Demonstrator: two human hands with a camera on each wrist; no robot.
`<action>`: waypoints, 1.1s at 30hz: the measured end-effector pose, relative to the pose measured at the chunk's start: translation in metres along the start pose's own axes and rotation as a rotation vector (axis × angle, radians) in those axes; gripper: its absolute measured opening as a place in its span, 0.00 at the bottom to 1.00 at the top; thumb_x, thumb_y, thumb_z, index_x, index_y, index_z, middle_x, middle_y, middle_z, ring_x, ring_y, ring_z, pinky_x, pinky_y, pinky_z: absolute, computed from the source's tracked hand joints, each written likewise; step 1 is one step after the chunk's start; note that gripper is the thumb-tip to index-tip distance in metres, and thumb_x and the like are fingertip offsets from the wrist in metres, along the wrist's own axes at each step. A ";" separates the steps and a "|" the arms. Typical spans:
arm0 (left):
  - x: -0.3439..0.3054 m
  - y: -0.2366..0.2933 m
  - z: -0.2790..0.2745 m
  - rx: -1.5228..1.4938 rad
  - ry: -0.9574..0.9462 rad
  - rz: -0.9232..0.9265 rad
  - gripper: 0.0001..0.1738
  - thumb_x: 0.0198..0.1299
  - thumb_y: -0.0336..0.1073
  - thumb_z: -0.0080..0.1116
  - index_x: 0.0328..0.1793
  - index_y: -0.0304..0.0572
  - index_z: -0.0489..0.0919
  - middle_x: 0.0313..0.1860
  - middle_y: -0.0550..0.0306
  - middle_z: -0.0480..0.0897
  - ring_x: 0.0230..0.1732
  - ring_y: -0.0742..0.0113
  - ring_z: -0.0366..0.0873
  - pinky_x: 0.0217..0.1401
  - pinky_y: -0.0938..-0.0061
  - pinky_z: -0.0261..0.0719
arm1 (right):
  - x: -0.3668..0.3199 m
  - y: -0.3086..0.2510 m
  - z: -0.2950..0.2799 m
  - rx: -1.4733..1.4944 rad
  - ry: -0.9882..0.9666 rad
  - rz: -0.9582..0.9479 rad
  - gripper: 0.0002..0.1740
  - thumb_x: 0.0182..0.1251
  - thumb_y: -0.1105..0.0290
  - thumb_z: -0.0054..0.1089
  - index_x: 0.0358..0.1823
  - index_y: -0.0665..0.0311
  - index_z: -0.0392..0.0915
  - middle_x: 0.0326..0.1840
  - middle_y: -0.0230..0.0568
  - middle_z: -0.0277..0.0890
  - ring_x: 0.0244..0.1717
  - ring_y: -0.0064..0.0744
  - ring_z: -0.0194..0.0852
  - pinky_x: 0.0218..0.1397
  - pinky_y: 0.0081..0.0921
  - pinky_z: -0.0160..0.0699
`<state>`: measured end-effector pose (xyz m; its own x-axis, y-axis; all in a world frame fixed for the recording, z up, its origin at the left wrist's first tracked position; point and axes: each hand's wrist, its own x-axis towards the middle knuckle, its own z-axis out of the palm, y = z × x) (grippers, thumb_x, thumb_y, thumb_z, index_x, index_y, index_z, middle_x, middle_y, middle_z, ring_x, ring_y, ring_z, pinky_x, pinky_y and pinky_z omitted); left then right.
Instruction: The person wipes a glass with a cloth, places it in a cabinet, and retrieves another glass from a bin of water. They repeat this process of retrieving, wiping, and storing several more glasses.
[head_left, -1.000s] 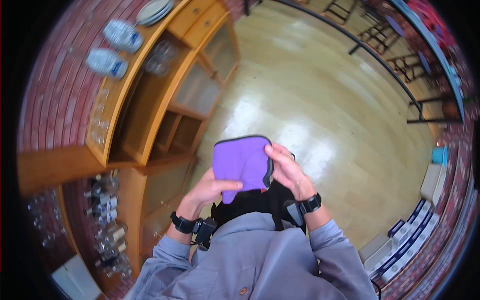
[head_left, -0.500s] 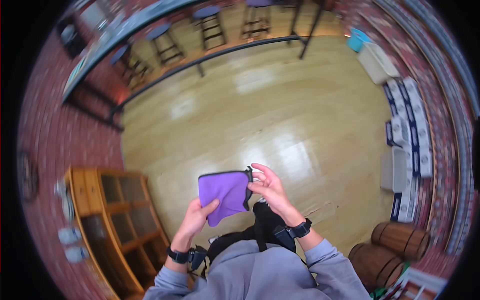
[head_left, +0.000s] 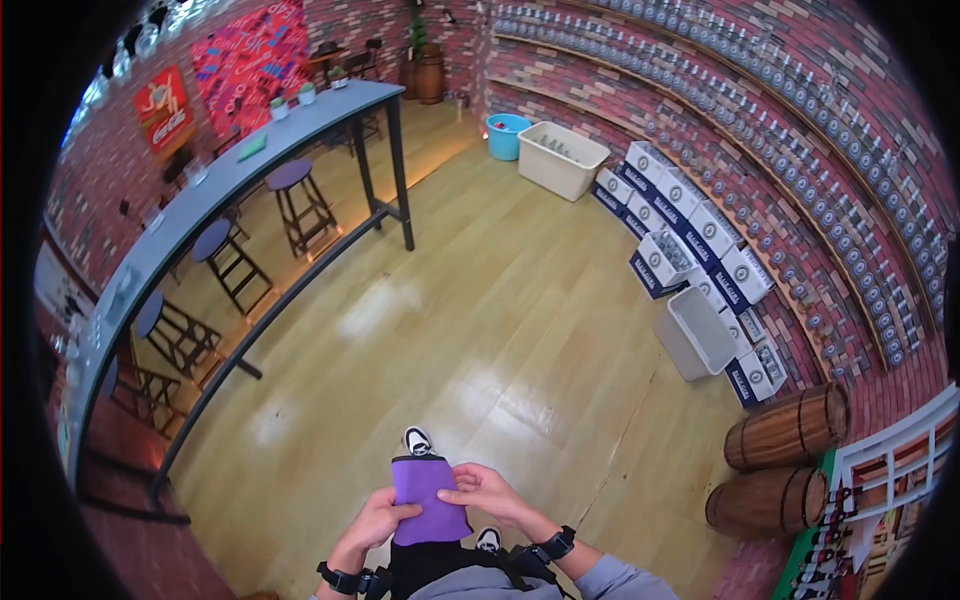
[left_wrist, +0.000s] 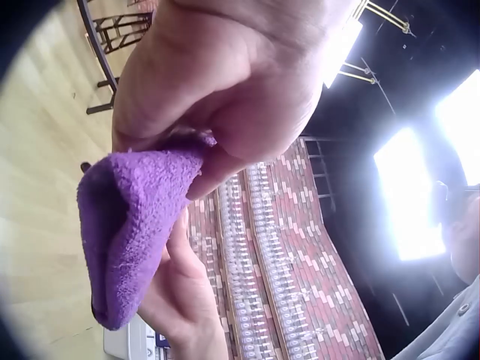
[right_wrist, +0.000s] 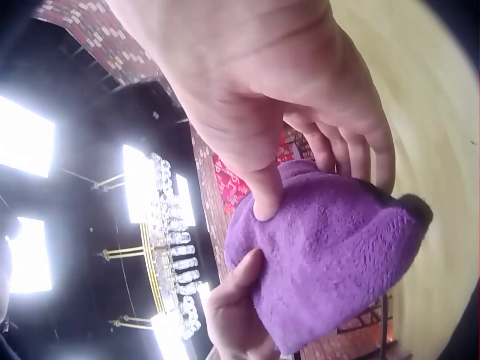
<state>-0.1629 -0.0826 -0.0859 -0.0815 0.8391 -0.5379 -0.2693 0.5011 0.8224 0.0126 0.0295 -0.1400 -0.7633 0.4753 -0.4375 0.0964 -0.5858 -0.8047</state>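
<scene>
Both hands hold a folded purple fluffy cloth (head_left: 425, 480) with a dark edge, in front of the waist. In the head view, the left hand (head_left: 372, 520) grips its left side, thumb lying on top. The right hand (head_left: 490, 495) pinches the right side between its thumb and the fingers behind. Seen from the left wrist, the cloth (left_wrist: 146, 217) hangs folded from the left hand (left_wrist: 217, 82), partly covering the right hand (left_wrist: 180, 300). In the right wrist view, both thumbs press the plush face of the cloth (right_wrist: 322, 240).
Shoes (head_left: 418, 440) show beyond the cloth on the wooden floor. A long bar table (head_left: 230, 165) with stools (head_left: 290, 178) stands left. Along the right wall are a beige tub (head_left: 563, 160), a blue bucket (head_left: 508, 138), boxes (head_left: 710, 225), a grey bin (head_left: 695, 335) and wooden barrels (head_left: 787, 425).
The head view has swung right, from the wooden cabinet to the bar table and bottle shelves. The cloth now appears narrower, and the right thumb has moved from its dark edge onto the purple face.
</scene>
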 end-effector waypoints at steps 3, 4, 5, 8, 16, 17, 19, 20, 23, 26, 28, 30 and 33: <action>0.074 0.032 -0.019 0.018 -0.099 -0.083 0.14 0.57 0.23 0.52 0.50 0.29 0.76 0.43 0.54 0.80 0.45 0.69 0.76 0.51 0.75 0.74 | 0.038 -0.034 -0.032 0.002 0.162 -0.078 0.41 0.51 0.65 0.72 0.61 0.75 0.57 0.54 0.49 0.69 0.51 0.31 0.73 0.54 0.26 0.72; 0.099 0.046 -0.024 0.006 -0.152 -0.077 0.14 0.56 0.22 0.52 0.50 0.28 0.76 0.44 0.54 0.80 0.45 0.68 0.77 0.52 0.74 0.74 | 0.053 -0.051 -0.044 0.005 0.246 -0.099 0.44 0.51 0.65 0.72 0.63 0.75 0.54 0.57 0.49 0.66 0.51 0.31 0.73 0.53 0.26 0.72; 0.123 0.062 -0.028 -0.009 -0.206 -0.069 0.14 0.56 0.21 0.51 0.50 0.28 0.75 0.45 0.53 0.80 0.46 0.67 0.77 0.52 0.74 0.74 | 0.070 -0.062 -0.058 0.001 0.244 -0.136 0.46 0.52 0.65 0.72 0.65 0.74 0.50 0.61 0.51 0.62 0.50 0.31 0.73 0.51 0.27 0.73; 0.181 0.111 -0.045 -0.135 -0.305 -0.017 0.15 0.56 0.22 0.52 0.51 0.28 0.74 0.46 0.52 0.80 0.47 0.67 0.77 0.53 0.73 0.74 | 0.108 -0.122 -0.072 0.070 0.315 -0.100 0.44 0.52 0.64 0.71 0.64 0.72 0.53 0.58 0.49 0.66 0.49 0.30 0.75 0.50 0.27 0.74; 0.275 0.237 -0.077 -0.097 -0.331 -0.112 0.17 0.61 0.29 0.54 0.55 0.30 0.74 0.50 0.52 0.79 0.49 0.66 0.77 0.54 0.72 0.75 | 0.202 -0.234 -0.086 0.062 0.145 -0.152 0.22 0.59 0.74 0.64 0.53 0.71 0.70 0.45 0.38 0.78 0.46 0.21 0.75 0.51 0.20 0.74; 0.292 0.234 -0.083 -0.130 -0.335 -0.097 0.17 0.62 0.30 0.54 0.56 0.31 0.73 0.50 0.52 0.78 0.50 0.66 0.77 0.54 0.72 0.75 | 0.213 -0.241 -0.090 0.056 0.199 -0.178 0.21 0.58 0.74 0.64 0.53 0.70 0.71 0.45 0.38 0.78 0.45 0.21 0.75 0.52 0.20 0.73; 0.321 0.241 -0.087 -0.129 -0.347 -0.143 0.17 0.62 0.31 0.54 0.56 0.31 0.73 0.51 0.52 0.78 0.50 0.66 0.77 0.54 0.72 0.75 | 0.235 -0.254 -0.104 0.053 0.254 -0.209 0.21 0.58 0.75 0.64 0.52 0.70 0.71 0.45 0.37 0.78 0.45 0.21 0.76 0.52 0.20 0.73; 0.335 0.246 -0.087 -0.140 -0.357 -0.182 0.17 0.63 0.31 0.53 0.56 0.31 0.73 0.51 0.52 0.78 0.50 0.66 0.76 0.54 0.72 0.75 | 0.244 -0.257 -0.113 0.087 0.274 -0.203 0.20 0.57 0.76 0.64 0.51 0.70 0.72 0.44 0.37 0.78 0.45 0.22 0.76 0.52 0.20 0.73; 0.384 0.263 -0.088 -0.091 -0.367 -0.203 0.17 0.61 0.27 0.53 0.56 0.30 0.72 0.51 0.51 0.78 0.51 0.65 0.76 0.55 0.71 0.75 | 0.281 -0.261 -0.157 0.164 0.258 -0.203 0.20 0.56 0.77 0.64 0.50 0.70 0.72 0.44 0.37 0.78 0.45 0.22 0.76 0.52 0.20 0.73; 0.435 0.280 -0.088 -0.112 -0.399 -0.181 0.18 0.60 0.25 0.53 0.57 0.29 0.72 0.52 0.50 0.78 0.52 0.63 0.76 0.57 0.71 0.75 | 0.315 -0.289 -0.198 0.257 0.223 -0.217 0.19 0.56 0.78 0.64 0.50 0.70 0.72 0.44 0.37 0.78 0.44 0.22 0.76 0.52 0.20 0.73; 0.464 0.298 -0.086 -0.140 -0.410 -0.129 0.18 0.59 0.24 0.53 0.56 0.29 0.72 0.52 0.50 0.78 0.52 0.63 0.76 0.57 0.71 0.75 | 0.343 -0.306 -0.223 0.317 0.199 -0.252 0.19 0.56 0.78 0.64 0.50 0.70 0.72 0.44 0.37 0.78 0.44 0.22 0.76 0.52 0.20 0.73; 0.500 0.324 -0.075 -0.268 -0.422 -0.119 0.19 0.59 0.24 0.53 0.58 0.31 0.70 0.53 0.50 0.77 0.53 0.62 0.76 0.57 0.70 0.75 | 0.375 -0.332 -0.257 0.286 0.119 -0.261 0.19 0.56 0.78 0.64 0.50 0.70 0.73 0.44 0.37 0.78 0.43 0.22 0.76 0.51 0.19 0.73; 0.549 0.369 -0.038 -0.237 -0.367 -0.131 0.22 0.60 0.28 0.54 0.61 0.34 0.68 0.55 0.51 0.76 0.54 0.64 0.75 0.57 0.70 0.74 | 0.412 -0.392 -0.294 0.216 0.146 -0.282 0.19 0.55 0.77 0.65 0.49 0.70 0.72 0.43 0.37 0.77 0.43 0.23 0.75 0.49 0.20 0.74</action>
<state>-0.3430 0.5546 -0.0849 0.3023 0.8127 -0.4981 -0.4701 0.5817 0.6638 -0.1517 0.6483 -0.1230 -0.6405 0.7167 -0.2759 -0.2528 -0.5360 -0.8055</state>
